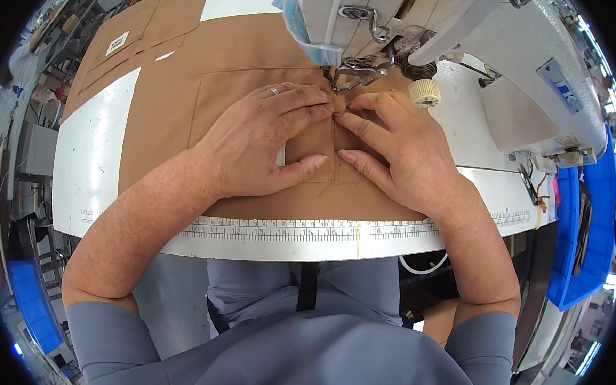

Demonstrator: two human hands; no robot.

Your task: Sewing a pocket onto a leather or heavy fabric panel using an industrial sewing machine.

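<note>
My left hand point(253, 135) lies on brown fabric point(158, 122), fingers extended and thumb apart, a ring on one finger. My right hand point(401, 148) rests on the same cloth with fingers spread, two fingertips beside a small light-brown folded piece point(340, 105) at the centre seam. Both sets of fingertips press down just in front of the presser foot point(335, 86) of a white sewing machine point(508, 91). A stitched square outline surrounds the area under my hands.
A white table point(90, 170) has a ruler strip point(285, 230) along its front edge. Small scissors point(528, 183) lie at the right. Blue bins point(561, 275) stand beside the table on both sides. More brown fabric with a white label point(117, 43) lies at back left.
</note>
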